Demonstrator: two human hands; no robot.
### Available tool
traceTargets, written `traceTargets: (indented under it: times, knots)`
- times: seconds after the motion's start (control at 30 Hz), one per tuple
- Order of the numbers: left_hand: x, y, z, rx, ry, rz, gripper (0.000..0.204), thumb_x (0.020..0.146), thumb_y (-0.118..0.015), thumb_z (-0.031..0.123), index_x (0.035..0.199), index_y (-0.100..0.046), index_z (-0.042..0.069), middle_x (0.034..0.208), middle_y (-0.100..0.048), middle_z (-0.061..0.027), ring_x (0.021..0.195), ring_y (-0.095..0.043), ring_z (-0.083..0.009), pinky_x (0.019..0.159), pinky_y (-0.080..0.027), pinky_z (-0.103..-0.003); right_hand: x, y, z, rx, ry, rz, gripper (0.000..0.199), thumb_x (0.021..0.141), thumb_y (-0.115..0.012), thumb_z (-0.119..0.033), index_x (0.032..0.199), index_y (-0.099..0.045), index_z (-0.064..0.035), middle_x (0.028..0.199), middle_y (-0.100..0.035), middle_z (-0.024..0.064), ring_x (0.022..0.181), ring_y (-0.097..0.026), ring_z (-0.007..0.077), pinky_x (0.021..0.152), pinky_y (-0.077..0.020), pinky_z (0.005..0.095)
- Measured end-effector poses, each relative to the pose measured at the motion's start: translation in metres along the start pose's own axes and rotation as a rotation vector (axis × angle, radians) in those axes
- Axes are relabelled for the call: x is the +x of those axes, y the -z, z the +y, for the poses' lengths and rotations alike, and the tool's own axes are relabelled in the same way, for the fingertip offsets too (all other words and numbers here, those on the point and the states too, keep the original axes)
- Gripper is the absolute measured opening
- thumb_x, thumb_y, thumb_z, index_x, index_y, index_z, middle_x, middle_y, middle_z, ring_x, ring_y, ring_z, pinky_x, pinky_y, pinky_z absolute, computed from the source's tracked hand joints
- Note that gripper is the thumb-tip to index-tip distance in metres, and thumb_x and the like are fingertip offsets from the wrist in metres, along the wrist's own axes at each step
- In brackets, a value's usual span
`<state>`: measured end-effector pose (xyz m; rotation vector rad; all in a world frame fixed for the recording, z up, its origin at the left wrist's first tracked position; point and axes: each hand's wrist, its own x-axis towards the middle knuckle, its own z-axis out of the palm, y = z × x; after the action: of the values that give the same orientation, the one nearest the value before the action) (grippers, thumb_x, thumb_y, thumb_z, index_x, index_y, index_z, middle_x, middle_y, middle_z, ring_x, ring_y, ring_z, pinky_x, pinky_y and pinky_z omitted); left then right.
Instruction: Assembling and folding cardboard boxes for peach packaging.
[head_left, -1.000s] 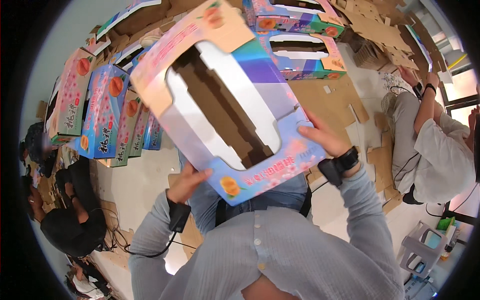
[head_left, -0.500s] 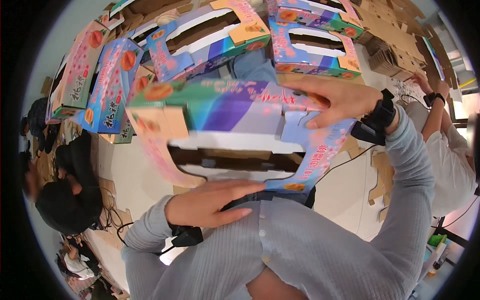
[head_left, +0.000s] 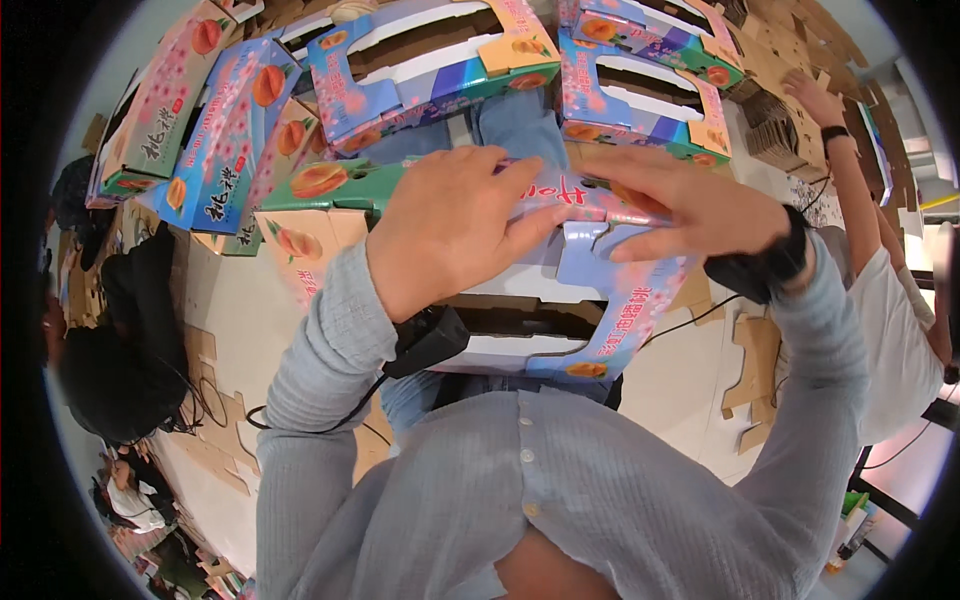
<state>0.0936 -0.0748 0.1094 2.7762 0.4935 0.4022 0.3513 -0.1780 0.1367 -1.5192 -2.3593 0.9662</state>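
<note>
A printed cardboard fruit carton (head_left: pixel 640 310) rests in front of my body, with a long cut-out opening facing me. Green, purple and pink panels with peach pictures cover it. My left hand (head_left: pixel 440 230) lies across its purple-and-green side, fingers bent over the far edge and thumb pointing right. Around the far right corner, my right hand (head_left: pixel 700 215) has its fingers on the pink part and its thumb by a lilac flap (head_left: pixel 582 255). The left hand and its wrist device hide the left part of the opening.
Similar finished cartons stand beyond, one at centre (head_left: pixel 430 75) and one at right (head_left: pixel 640 105). A blue carton (head_left: pixel 235 130) leans at the left. Flat cardboard stacks (head_left: pixel 775 130) lie far right. A co-worker's arm (head_left: pixel 850 190) reaches there; another person in black (head_left: pixel 125 340) is at the left.
My left hand has moved up from the carton's near edge onto its far side. The right hand stays on its corner. The co-worker's arm at the right has stretched farther away.
</note>
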Motion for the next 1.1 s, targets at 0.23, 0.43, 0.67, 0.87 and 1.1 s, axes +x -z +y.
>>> traceTargets:
  times: [0.23, 0.43, 0.67, 0.87, 1.1]
  knots:
    - [-0.003, -0.006, 0.0, 0.022, 0.016, 0.026, 0.039, 0.093, -0.064, 0.034, 0.116, -0.067, 0.003, 0.107, -0.067, -0.0201, 0.095, -0.065, -0.0377, 0.083, -0.051, -0.045, -0.026, -0.06, -0.07, -0.418, -0.207, 0.516, 0.076, 0.073, -0.08, -0.026, 0.141, -0.052, -0.0087, 0.141, -0.049, 0.0141, 0.13, -0.048, 0.0368, 0.112, -0.0332, 0.051]
    - [-0.004, -0.004, 0.007, 0.021, 0.002, 0.031, 0.039, 0.094, -0.062, 0.035, 0.118, -0.066, 0.004, 0.112, -0.066, -0.0211, 0.1, -0.064, -0.0381, 0.086, -0.051, -0.044, -0.004, -0.111, -0.087, -0.452, -0.392, 0.769, 0.074, 0.065, -0.085, -0.028, 0.133, -0.057, -0.0165, 0.134, -0.051, 0.0076, 0.126, -0.048, 0.0299, 0.113, -0.0265, 0.0569]
    - [-0.009, -0.006, 0.008, 0.035, 0.032, 0.0, 0.04, 0.095, -0.061, 0.035, 0.12, -0.065, 0.004, 0.113, -0.066, -0.0214, 0.102, -0.064, -0.0384, 0.087, -0.05, -0.044, -0.005, -0.12, -0.086, -0.514, -0.423, 0.737, 0.073, 0.064, -0.086, -0.029, 0.132, -0.061, -0.023, 0.138, -0.05, 0.007, 0.13, -0.046, 0.0289, 0.114, -0.0272, 0.056]
    - [-0.013, -0.007, 0.004, -0.002, 0.004, 0.02, 0.041, 0.096, -0.061, 0.035, 0.122, -0.065, 0.004, 0.115, -0.065, -0.0221, 0.103, -0.063, -0.0393, 0.088, -0.05, -0.045, 0.001, -0.123, -0.091, -0.588, -0.428, 0.761, 0.069, 0.065, -0.084, -0.031, 0.129, -0.061, -0.0244, 0.141, -0.05, 0.0087, 0.124, -0.052, 0.0279, 0.11, -0.0341, 0.0536]
    - [-0.012, -0.003, 0.005, 0.006, -0.001, 0.007, 0.054, 0.085, -0.072, 0.043, 0.121, -0.065, 0.003, 0.114, -0.065, -0.0216, 0.102, -0.064, -0.0385, 0.086, -0.051, -0.045, -0.001, -0.126, -0.085, -0.614, -0.385, 0.775, 0.08, 0.063, -0.085, -0.032, 0.137, -0.057, -0.0221, 0.143, -0.049, 0.0113, 0.124, -0.052, 0.0287, 0.11, -0.0343, 0.0521]
